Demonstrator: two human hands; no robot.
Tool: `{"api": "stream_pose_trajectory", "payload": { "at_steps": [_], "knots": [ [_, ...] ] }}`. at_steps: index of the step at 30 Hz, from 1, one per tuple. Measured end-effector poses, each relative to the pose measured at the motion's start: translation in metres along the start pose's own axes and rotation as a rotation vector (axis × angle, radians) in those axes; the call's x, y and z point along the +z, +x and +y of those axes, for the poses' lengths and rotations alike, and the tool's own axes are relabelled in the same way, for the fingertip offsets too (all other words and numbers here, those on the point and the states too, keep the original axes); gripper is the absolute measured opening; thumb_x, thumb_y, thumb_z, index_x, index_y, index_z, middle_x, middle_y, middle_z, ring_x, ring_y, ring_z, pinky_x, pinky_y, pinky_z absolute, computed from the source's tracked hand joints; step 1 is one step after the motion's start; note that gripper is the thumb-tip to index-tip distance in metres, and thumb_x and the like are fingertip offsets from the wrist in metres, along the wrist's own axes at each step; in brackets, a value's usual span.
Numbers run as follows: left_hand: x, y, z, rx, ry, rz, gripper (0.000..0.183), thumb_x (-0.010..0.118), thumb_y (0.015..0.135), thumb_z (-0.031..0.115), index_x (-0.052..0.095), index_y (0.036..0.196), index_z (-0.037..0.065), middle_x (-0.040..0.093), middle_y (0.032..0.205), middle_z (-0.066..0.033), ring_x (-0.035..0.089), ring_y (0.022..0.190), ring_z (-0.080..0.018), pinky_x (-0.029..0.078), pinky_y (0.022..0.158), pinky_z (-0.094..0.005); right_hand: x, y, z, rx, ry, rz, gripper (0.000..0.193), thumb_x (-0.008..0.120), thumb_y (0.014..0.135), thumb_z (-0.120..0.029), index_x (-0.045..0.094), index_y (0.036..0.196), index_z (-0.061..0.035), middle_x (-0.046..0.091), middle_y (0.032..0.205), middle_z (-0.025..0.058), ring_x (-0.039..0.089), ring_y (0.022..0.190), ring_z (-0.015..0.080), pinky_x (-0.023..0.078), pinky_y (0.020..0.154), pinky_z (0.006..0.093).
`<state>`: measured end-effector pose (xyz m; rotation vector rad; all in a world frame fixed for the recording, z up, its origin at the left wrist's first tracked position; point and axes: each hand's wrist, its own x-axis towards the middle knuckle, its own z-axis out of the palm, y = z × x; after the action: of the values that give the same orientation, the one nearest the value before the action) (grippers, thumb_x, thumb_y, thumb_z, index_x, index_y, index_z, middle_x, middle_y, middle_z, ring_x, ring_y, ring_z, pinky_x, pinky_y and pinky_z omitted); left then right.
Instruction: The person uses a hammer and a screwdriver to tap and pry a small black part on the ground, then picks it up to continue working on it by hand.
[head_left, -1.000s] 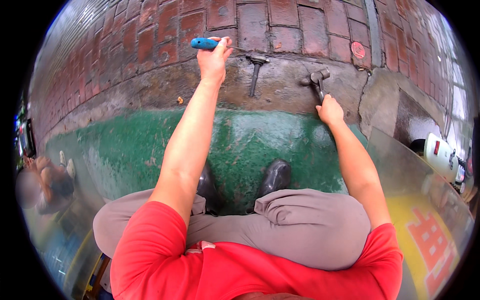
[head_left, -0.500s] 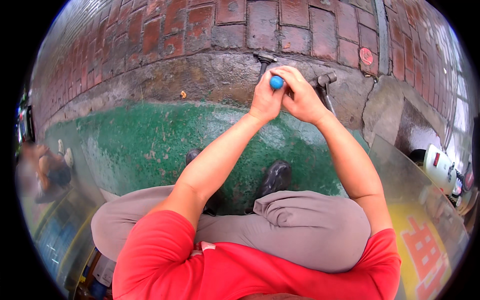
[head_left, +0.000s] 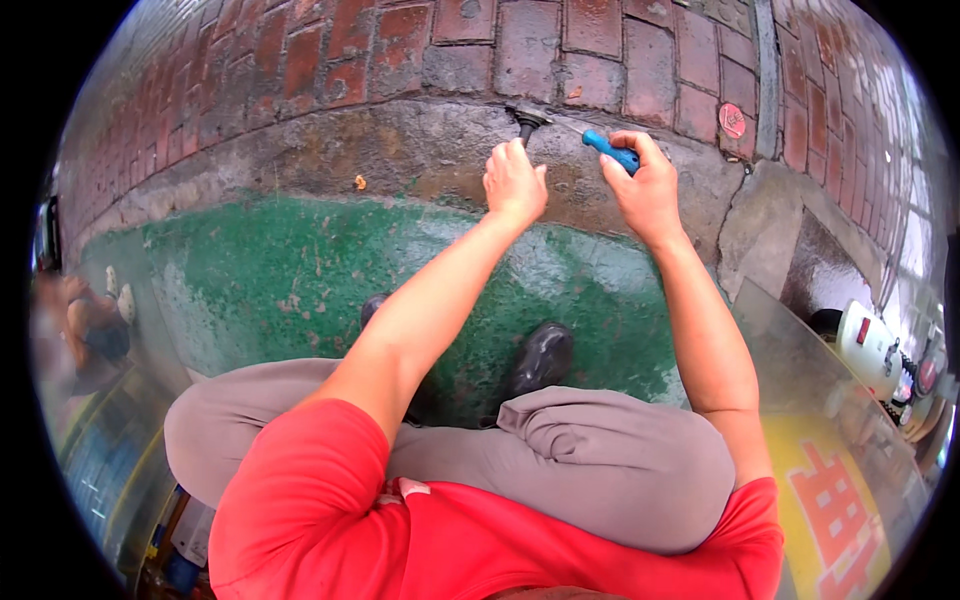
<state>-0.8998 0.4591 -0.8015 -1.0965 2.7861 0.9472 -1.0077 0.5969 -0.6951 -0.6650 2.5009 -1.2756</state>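
Observation:
My left hand (head_left: 515,182) is wrapped round the shaft of a dark metal part with a flared round end (head_left: 530,118), which points away from me over the concrete strip. The rest of that part is hidden under the hand. To its right, my right hand (head_left: 645,190) grips a screwdriver by its blue handle (head_left: 605,148). The screwdriver's thin shank reaches left toward the flared end; whether the tip touches it I cannot tell.
Beyond the concrete strip (head_left: 400,150) lies wet red brick paving (head_left: 525,50). Green-painted floor (head_left: 300,260) stretches nearer me, under my dark shoes (head_left: 543,358). A clear panel with a yellow sign (head_left: 820,490) stands at right; a person (head_left: 95,325) is at far left.
My hands have moved apart. The screwdriver has swung from end-on to pointing left, now in my right hand alone. My left hand has gone to the dark part. The hammer is now mostly hidden.

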Motion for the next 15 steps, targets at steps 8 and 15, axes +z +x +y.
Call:
{"api": "stream_pose_trajectory", "payload": {
  "at_steps": [8, 15],
  "knots": [
    [0.011, 0.052, -0.022, -0.149, 0.046, -0.302, 0.029, 0.063, 0.088, 0.016, 0.059, 0.112, -0.001, 0.065, 0.110, -0.0256, 0.063, 0.107, -0.0412, 0.051, 0.091, -0.0503, 0.030, 0.012, 0.008, -0.059, 0.012, -0.006, 0.025, 0.073, 0.084, -0.011, 0.064, 0.106, -0.0031, 0.067, 0.098, 0.0127, 0.067, 0.089, 0.0236, 0.052, 0.081, 0.0337],
    [-0.017, 0.045, -0.009, -0.116, 0.111, -0.356, 0.023, 0.056, 0.086, 0.005, 0.063, 0.108, -0.002, 0.065, 0.110, -0.0266, 0.064, 0.105, -0.0416, 0.052, 0.090, -0.0487, 0.034, 0.018, 0.011, -0.121, -0.043, 0.003, 0.024, 0.073, 0.085, -0.014, 0.065, 0.105, -0.0032, 0.068, 0.100, 0.0129, 0.066, 0.089, 0.0223, 0.051, 0.081, 0.0324]
  ]
}}
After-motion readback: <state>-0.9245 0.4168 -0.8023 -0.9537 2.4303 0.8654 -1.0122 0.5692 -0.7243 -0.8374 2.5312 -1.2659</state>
